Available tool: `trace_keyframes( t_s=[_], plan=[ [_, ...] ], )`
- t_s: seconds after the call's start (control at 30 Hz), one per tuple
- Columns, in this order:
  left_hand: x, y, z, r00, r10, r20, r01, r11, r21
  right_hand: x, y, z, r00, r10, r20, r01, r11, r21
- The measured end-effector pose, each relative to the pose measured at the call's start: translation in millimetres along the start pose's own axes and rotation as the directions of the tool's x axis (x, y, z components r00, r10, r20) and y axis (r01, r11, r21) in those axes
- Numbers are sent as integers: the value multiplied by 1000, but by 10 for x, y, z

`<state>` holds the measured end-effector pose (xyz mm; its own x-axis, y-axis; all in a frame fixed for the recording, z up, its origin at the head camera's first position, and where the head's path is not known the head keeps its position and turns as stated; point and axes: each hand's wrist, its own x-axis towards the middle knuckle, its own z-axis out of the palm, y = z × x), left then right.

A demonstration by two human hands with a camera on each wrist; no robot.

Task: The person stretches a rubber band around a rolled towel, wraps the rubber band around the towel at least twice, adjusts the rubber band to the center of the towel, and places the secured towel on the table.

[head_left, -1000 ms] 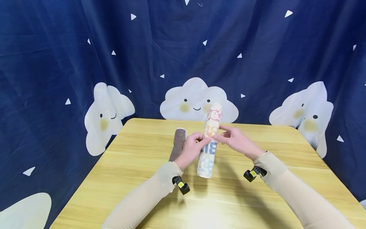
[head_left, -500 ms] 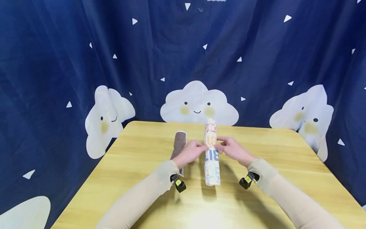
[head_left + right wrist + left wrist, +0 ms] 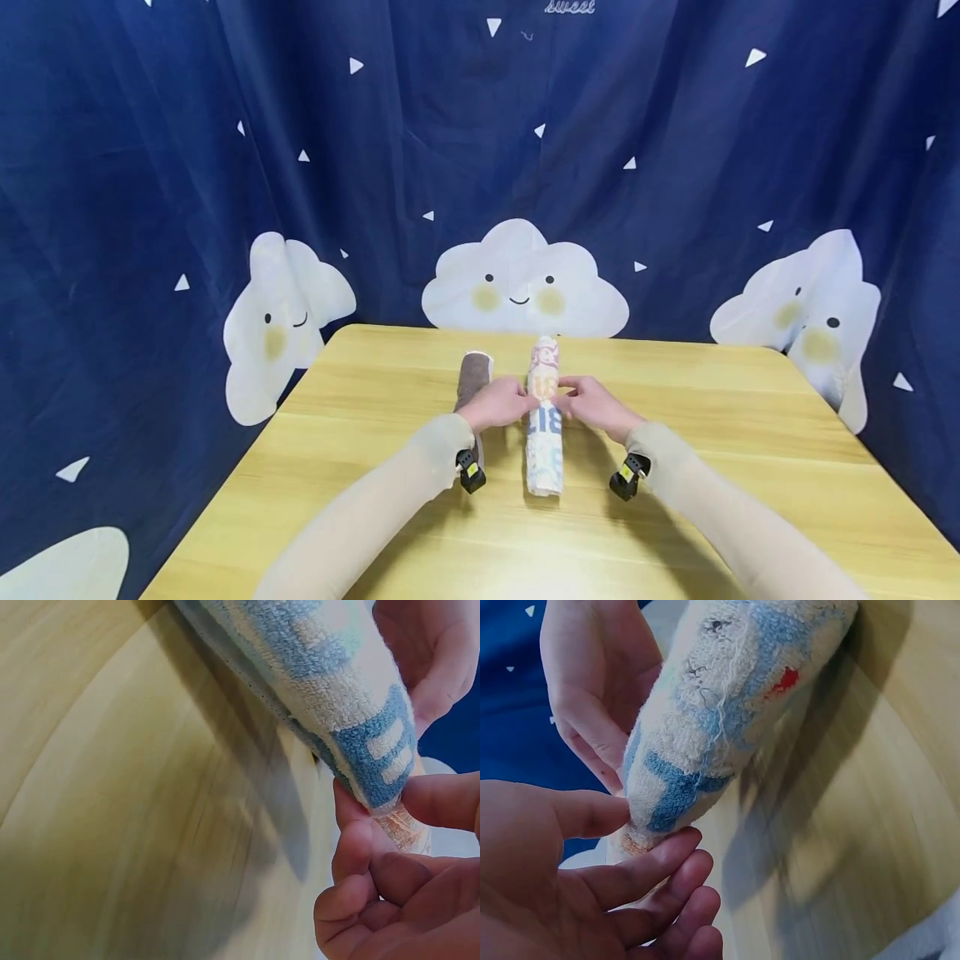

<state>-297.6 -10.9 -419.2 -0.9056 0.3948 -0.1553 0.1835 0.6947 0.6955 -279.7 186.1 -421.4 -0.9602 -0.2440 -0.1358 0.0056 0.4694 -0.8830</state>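
A rolled white terry towel (image 3: pixel 544 462) with red, orange and blue lettering stretches lengthwise away from me, low over the table's middle; whether it touches the wood is unclear. My left hand (image 3: pixel 501 403) pinches its left side near the middle, the thumb on top in the left wrist view. Opposite, my right hand (image 3: pixel 596 407) pinches the right side at the same height; the right wrist view has its thumb and fingers (image 3: pixel 356 840) on the towel's edge. Left of it lies a brown rolled cloth (image 3: pixel 474 377) with a white edge, partly hidden behind my left hand and wrist.
The light wooden table (image 3: pixel 750 433) spreads out on both sides of the rolls. A dark blue curtain (image 3: pixel 480 150) with white clouds and triangles stands behind its far edge and along its sides.
The towel roll has come down from a raised, tilted position to low over the table, swinging almost straight. Both hands have lowered with it and keep their grip. The brown roll stays in place.
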Motion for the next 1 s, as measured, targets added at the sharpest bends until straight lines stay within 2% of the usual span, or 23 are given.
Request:
trace_keyframes(
  t_s=[0.2,0.33,0.47,0.57,0.73,1.0],
  plan=[
    [40,-32,-23,999,-27,-38,31,994,102,90,14,35,1000,6,-5,-6,1000,0],
    [65,-37,-40,996,-52,-72,66,978,198,155,11,79,1000,7,-4,-8,999,-34],
    [67,-13,-75,994,-52,-94,74,965,250,221,17,98,1000,-2,-12,1,996,-88],
    [57,2,-88,993,-50,-103,78,954,289,255,41,118,1000,9,-7,-10,996,-88],
    [84,2,-75,994,-57,-93,85,942,325,277,81,151,1000,18,-7,-18,996,-89],
    [183,19,-33,994,-44,-102,76,936,343,301,56,147,999,20,-44,-24,995,-95]
  ],
)
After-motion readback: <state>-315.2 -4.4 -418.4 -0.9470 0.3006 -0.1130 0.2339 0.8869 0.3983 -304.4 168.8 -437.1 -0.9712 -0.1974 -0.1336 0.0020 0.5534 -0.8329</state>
